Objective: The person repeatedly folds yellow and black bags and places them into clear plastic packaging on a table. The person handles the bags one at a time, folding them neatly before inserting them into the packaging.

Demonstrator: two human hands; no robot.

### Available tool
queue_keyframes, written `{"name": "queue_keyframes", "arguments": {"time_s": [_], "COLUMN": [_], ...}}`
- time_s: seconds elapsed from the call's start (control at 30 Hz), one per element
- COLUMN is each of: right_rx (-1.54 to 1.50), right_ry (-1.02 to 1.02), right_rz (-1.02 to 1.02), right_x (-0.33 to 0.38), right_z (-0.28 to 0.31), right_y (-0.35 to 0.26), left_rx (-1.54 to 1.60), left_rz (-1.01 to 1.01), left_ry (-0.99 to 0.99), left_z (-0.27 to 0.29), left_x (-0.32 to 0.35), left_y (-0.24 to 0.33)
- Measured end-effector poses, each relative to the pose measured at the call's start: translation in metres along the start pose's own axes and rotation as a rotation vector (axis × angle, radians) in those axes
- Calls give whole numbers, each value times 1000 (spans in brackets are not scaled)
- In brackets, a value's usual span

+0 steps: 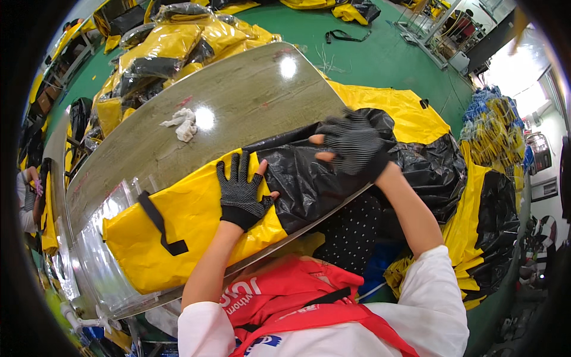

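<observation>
A long folded sheet bag, part yellow and part glossy black, lies along the near edge of the table. My left hand, in a dark dotted glove with bare thumb and fingertip, rests flat on it with fingers spread, where yellow meets black. A black strap lies on the yellow end, left of that hand. Over the black part to the right is my right hand, in a striped dark glove and blurred by motion. Its fingers point left, and whether it grips the material is not clear.
The table carries a crumpled white rag and clear plastic sleeves. Wrapped yellow-black bundles are heaped behind it. More yellow material hangs off the right end. At the far left a person's gloved hand shows.
</observation>
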State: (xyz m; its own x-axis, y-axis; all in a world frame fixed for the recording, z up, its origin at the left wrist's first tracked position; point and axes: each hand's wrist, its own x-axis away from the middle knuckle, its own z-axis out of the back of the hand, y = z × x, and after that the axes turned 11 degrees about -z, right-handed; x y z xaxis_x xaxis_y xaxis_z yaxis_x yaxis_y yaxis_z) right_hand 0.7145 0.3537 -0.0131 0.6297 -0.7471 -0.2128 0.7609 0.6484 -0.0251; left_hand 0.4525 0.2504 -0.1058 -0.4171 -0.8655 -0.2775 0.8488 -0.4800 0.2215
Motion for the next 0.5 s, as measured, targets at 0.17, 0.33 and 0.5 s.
{"name": "queue_keyframes", "arguments": {"time_s": [0.17, 0.33, 0.5], "right_rx": [44, -89, -1731], "right_ry": [-53, 257, 909], "right_rz": [-318, -398, -1156], "right_x": [64, 60, 144], "right_z": [-53, -36, -118], "right_y": [60, 41, 53], "left_rx": [-45, -58, -37], "left_rz": [-53, 49, 12], "left_ry": [46, 114, 134], "left_z": [-12, -25, -26], "left_x": [-25, -67, -75], "left_y": [16, 42, 48]}}
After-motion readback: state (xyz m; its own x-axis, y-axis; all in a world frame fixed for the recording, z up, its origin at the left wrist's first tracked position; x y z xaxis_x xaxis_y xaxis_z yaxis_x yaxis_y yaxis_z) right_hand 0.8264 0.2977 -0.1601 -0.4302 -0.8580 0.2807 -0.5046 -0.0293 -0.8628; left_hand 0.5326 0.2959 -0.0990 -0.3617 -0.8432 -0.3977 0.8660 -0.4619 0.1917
